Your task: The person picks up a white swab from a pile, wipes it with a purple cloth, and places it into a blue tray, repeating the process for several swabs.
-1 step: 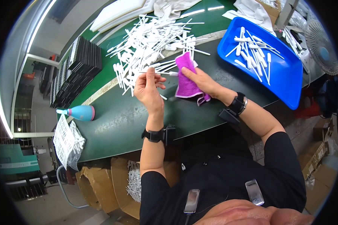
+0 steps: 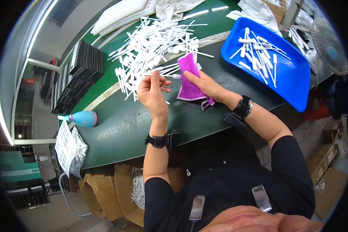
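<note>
1. The left hand pinched a thin white stick between thumb and fingertips, much as in the earlier frame.
2. The stick's thicker end lay at the left edge of a purple cloth; contact there could not be told.
3. The right hand clamped the cloth, thumb on top, its other fingers mostly hidden.
4. The pile of white sticks and blue tray had shifted slightly leftward in view, their arrangement seemingly unchanged.
</note>
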`<action>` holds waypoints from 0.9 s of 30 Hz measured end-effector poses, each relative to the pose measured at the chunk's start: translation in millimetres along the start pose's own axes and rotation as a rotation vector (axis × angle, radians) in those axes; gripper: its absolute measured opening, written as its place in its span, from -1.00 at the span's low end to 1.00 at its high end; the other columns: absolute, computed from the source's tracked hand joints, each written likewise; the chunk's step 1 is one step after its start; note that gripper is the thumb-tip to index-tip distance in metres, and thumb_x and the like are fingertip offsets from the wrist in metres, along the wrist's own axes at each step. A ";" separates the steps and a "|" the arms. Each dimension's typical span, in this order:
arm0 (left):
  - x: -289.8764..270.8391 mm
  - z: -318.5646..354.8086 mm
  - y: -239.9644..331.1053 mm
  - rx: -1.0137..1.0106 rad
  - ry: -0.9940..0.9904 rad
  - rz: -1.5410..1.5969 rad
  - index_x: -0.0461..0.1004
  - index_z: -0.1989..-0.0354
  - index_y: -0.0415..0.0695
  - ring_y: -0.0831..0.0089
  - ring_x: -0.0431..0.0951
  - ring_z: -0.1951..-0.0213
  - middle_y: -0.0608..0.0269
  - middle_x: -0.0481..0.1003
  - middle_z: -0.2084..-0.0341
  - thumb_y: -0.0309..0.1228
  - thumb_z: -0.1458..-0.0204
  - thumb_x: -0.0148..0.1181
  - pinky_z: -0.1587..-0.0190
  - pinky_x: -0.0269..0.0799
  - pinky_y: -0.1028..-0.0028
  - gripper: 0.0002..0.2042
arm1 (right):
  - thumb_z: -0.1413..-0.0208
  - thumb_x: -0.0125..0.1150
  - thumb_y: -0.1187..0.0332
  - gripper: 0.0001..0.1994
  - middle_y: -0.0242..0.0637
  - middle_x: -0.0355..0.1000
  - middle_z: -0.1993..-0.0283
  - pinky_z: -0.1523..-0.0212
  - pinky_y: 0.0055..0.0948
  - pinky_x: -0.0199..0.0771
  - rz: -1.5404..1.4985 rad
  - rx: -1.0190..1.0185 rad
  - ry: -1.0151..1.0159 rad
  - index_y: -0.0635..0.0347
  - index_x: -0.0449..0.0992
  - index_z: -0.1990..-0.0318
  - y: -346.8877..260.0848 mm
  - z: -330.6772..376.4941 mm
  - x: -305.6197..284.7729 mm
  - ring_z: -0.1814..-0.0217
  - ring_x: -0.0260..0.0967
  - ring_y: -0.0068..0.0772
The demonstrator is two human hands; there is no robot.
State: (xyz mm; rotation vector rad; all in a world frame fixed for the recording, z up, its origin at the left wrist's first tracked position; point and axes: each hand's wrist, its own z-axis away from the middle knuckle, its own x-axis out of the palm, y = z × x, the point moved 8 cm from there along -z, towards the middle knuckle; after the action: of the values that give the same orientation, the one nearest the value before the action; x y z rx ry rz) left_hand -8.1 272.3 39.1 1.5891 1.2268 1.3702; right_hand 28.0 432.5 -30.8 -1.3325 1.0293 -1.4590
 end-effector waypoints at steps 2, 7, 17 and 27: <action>17.5 5.4 10.7 0.031 -0.113 -0.067 0.35 0.46 -0.23 0.54 0.44 0.68 0.23 0.45 0.65 -0.35 -0.15 0.12 0.67 0.32 0.64 -0.78 | -0.23 0.01 0.03 -0.58 -0.46 0.42 0.30 0.20 -0.59 0.35 0.026 -0.050 0.081 0.24 0.42 0.03 -6.1 -0.2 -7.2 0.25 0.34 -0.69; 45.6 -1.6 31.0 0.047 -0.251 -0.082 0.29 0.45 -0.21 0.53 0.45 0.67 0.20 0.45 0.67 -0.34 -0.18 0.08 0.63 0.35 0.62 -0.77 | -0.23 0.01 0.03 -0.59 -0.42 0.44 0.37 0.39 -0.62 0.37 0.172 0.055 -0.113 0.23 0.42 0.04 -17.5 6.2 3.6 0.41 0.35 -0.67; 117.7 -10.5 63.6 0.188 -0.468 -0.204 0.37 0.34 -0.25 0.54 0.48 0.62 0.22 0.45 0.66 -0.35 -0.22 -0.01 0.57 0.41 0.59 -0.79 | -0.25 0.00 0.13 -0.70 -0.41 0.44 0.43 0.53 -0.61 0.40 -0.872 0.308 -0.884 0.16 0.47 0.13 10.1 10.7 26.8 0.51 0.38 -0.63; 194.4 34.2 12.1 0.290 -0.889 -0.536 0.51 0.16 -0.27 0.56 0.56 0.40 0.20 0.57 0.41 -0.40 -0.09 0.14 0.40 0.44 0.56 -0.78 | -0.26 -0.07 0.11 -0.70 -0.43 0.42 0.47 0.53 -0.55 0.38 -0.459 0.151 -0.032 0.14 0.46 0.22 -2.8 0.3 -6.8 0.50 0.38 -0.54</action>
State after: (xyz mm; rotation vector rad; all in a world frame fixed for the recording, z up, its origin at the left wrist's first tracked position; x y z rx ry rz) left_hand 26.7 455.4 105.4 1.6034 1.1560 0.0944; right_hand 28.3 439.8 -29.9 -1.5386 0.5969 -1.8034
